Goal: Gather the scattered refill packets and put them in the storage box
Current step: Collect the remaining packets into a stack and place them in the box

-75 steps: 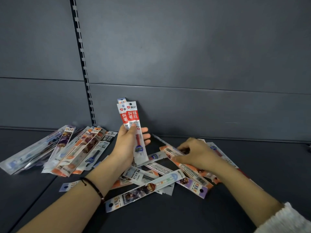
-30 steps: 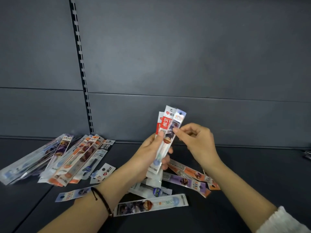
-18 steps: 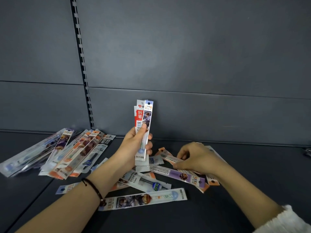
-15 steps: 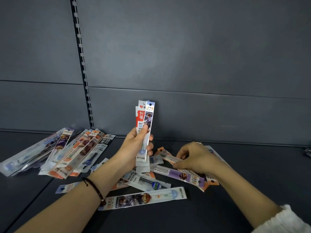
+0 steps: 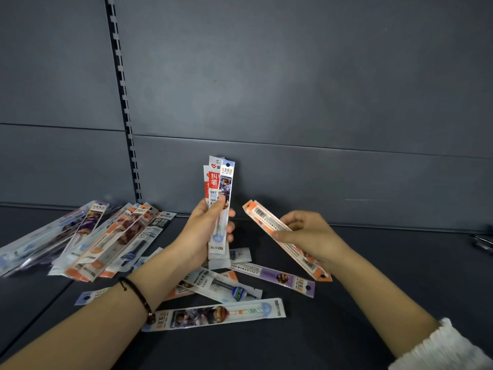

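- Loose packets [image 5: 213, 315] on the shelf [image 5: 373, 303], 6 o'clock of both hands: likely light, thin, slick film that bends. Best pinched at the edges, mid-length.
- Right hand [image 5: 312, 239], 3 o'clock: thumb and fingers pinch an orange packet [image 5: 262, 217] mid-length, tilted, off the shelf.
- Left hand [image 5: 202, 231]: fingers curled round an upright bundle [image 5: 220, 188], gripped low; top could fan out.
- Pile [image 5: 93, 241] at 9 o'clock.
- Storage box not in view.
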Available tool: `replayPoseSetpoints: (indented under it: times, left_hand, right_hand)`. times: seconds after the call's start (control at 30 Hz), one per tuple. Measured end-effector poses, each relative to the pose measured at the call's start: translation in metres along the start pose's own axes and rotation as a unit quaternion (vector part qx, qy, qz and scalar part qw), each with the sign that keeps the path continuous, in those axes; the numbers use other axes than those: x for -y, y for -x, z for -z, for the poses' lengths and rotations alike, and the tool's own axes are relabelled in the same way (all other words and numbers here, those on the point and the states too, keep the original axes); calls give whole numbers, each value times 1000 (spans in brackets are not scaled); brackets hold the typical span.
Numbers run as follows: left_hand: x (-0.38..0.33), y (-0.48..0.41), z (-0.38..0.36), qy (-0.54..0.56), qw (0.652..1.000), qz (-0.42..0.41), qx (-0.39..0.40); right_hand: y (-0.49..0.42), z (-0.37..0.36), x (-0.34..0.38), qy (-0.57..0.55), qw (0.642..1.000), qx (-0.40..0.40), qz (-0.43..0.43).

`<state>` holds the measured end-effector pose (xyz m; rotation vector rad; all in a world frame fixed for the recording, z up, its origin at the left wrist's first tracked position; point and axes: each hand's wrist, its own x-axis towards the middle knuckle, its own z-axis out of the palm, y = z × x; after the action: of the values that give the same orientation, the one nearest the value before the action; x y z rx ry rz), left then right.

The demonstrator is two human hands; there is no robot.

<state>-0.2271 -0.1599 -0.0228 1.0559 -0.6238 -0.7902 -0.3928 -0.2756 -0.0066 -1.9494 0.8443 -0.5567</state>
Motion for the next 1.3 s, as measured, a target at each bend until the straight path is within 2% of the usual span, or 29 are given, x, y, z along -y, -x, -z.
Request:
replayPoseSetpoints:
  times: [0.1,0.2,0.33,0.5,0.6,0.73,0.8,0.87,1.0,1.1,1.2,1.3]
  left_hand:
    - [0,4,-5,13,1000,17,-5]
    - [2,11,-14,18,999,37,25]
    - [10,17,-27,1,995,37,90]
    - [13,26,-36,-50,990,13,129]
    - [16,28,-39,-110,986,-29,121]
    - [19,26,-37,-133,986,-44,93]
    - [17,25,-36,-102,990,-30,88]
    - [14,23,-34,-71,995,-17,75]
    - [12,19,-30,-19,999,31,34]
    - [11,16,-29,22,996,79,36]
    - [11,13,-24,43,991,90,90]
    - [11,15,-21,56,987,96,120]
  right_hand:
    - [-1,0,0,-138,990,-1,-20]
    - [1,-4,6,-281,959,1,-30]
    - [7,-20,16,-361,932,8,-34]
    - [9,-31,21,-265,957,-110,46]
    - [12,-30,22,-240,962,-114,55]
    - [15,-26,24,-257,964,-67,28]
    - [15,-22,26,-285,954,-91,35]
    - [12,-15,25,-266,951,-147,61]
    - [7,-6,15,-191,946,-204,166]
    - [8,-11,10,-107,936,-191,277]
    - [9,-22,5,48,888,-175,423]
    - [8,-28,0,121,865,-134,467]
